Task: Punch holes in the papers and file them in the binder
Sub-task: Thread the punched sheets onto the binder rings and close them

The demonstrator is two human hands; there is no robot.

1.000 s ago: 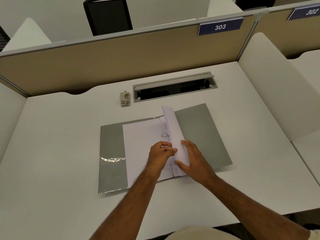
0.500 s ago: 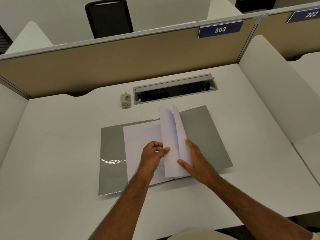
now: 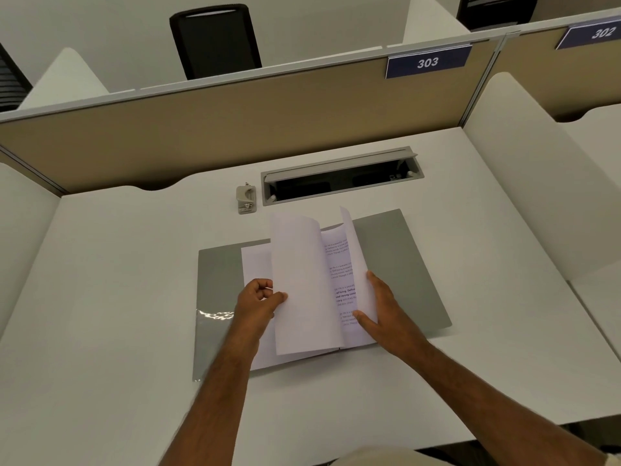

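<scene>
— White desk inside a beige-walled carrel is where we're working; the binder lies open and flat on it, right in front of us, with the punch parked at the far side beside the cable tray.

— And the papers?

— On the binder's middle, standing up in a loose fan. Our left hand pinches the left edge of the front sheet between thumb and curled fingers. Our right hand has fingers held straight, laid against the printed sheets on the right, thumb tucked in front of them near the bottom.

— Can we see rings or holes?

— No, the sheets hide the spine, so we can't tell whether they are threaded on.

— How will they handle?

— Light and floppy, we'd judge. The front sheet already bows at its top edge, so a single sheet won't hold its shape. Smooth paper slides on itself too, so the fan could slip apart if we ease off.

— Where do we take hold, then?

— Along the side edges, low down near the spine, where the stack is squarest. Pinching gently is enough; a hard grip or a tug sideways would likely crease a sheet or tear it at any hole.
</scene>
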